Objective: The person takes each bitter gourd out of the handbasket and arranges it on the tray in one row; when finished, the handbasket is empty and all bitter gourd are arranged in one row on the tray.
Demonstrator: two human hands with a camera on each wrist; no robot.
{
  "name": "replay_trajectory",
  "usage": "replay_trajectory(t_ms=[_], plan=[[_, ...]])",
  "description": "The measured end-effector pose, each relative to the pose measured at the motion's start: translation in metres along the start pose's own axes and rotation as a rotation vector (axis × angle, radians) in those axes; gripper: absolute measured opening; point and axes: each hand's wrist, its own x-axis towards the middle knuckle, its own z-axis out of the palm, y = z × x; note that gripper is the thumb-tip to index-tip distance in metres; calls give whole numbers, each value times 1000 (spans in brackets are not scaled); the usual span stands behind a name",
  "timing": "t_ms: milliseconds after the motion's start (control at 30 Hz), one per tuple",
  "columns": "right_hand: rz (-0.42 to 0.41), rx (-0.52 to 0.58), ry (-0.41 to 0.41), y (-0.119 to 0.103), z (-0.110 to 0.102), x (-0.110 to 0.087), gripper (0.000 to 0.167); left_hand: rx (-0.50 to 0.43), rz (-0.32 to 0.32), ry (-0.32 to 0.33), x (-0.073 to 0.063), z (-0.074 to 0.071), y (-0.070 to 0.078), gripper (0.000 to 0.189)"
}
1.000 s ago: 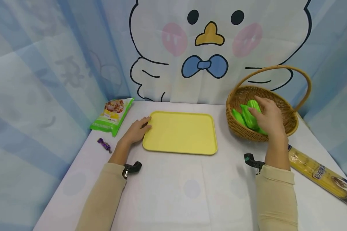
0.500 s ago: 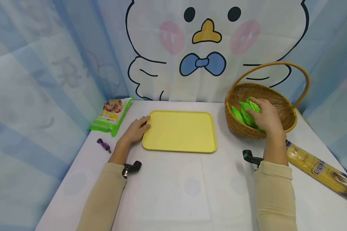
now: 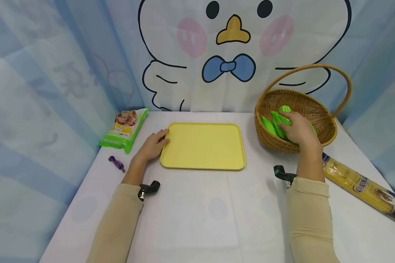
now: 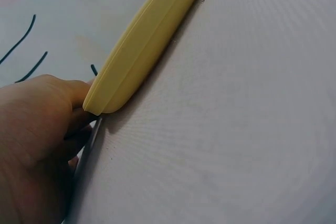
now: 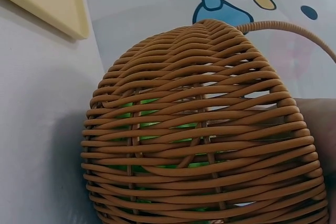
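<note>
My left hand [image 3: 151, 146] touches the left edge of a yellow rectangular tray [image 3: 204, 146] with its fingers extended. The left wrist view has that hand [image 4: 39, 129] at the tray's corner [image 4: 131, 51]. On the right, my right hand [image 3: 299, 129] reaches into a brown wicker basket [image 3: 276, 144], thumb and index finger on glossy green, ribbed vegetables that look like peppers [image 3: 277, 118]. Its other fingers are hidden, so I cannot tell whether it grips one. In the right wrist view the basket's woven wall [image 5: 199, 129] covers most of the hand, with green showing through gaps.
A green-and-white food bag [image 3: 123, 128] lies at the back left, with a purple wrapped candy [image 3: 116, 163] in front of it. A long spaghetti pack [image 3: 358, 184] lies right of my right forearm. The basket's tall handle [image 3: 316, 66] arches over its opening; a printed curtain [image 3: 197, 87] stands behind.
My right hand has stayed in the basket, shifting slightly among the green peppers; some green now shows on its right side. My left hand stays at the tray. The whole head view has shifted slightly.
</note>
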Motion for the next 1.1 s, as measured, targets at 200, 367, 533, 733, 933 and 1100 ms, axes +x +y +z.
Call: replay_trajectory(t_ms=[200,367,533,733,933,1100], plan=[[41,-14,-32,-2,1,-1,59,6,8,-1,1,0,0,57],[57,-13,-53,-1,3,-1,58,17,9,-1,2,2,-2,57],[47,-10,-65,-1,3,0,58,18,21,5,1,1,-3,57],[51,-14,-62,-3,2,1,56,14,29,8,1,1,-2,57],[42,-16,-45,-5,3,2,53,7,14,17,1,0,-2,57],[58,-20,-53,-5,4,1,52,9,14,12,2,1,-2,57]])
